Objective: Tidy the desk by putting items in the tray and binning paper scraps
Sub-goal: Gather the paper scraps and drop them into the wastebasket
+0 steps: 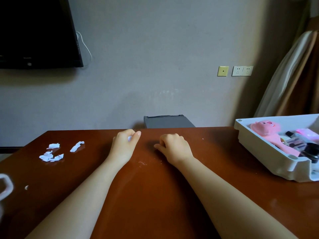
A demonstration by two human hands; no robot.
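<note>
My left hand (125, 144) is curled shut near the desk's far edge, with a bit of white paper scrap (129, 138) showing inside the fist. My right hand (174, 147) rests on the brown desk (155, 187) just to its right, fingers curled with the tips pinched at the surface; nothing is visible in it. Several white paper scraps (51, 155) lie at the desk's left, and a tiny one (26, 187) sits nearer me. The white tray (269, 159) stands at the right with a pink toy (265, 130) and dark bottles inside. A grey bin (168, 121) stands behind the desk's far edge.
A black screen (38, 31) hangs on the wall at upper left, and wall sockets (241, 71) are at the right. A white looped object (6, 185) lies at the desk's left edge. Fine white crumbs (143, 163) dot the desk between my arms.
</note>
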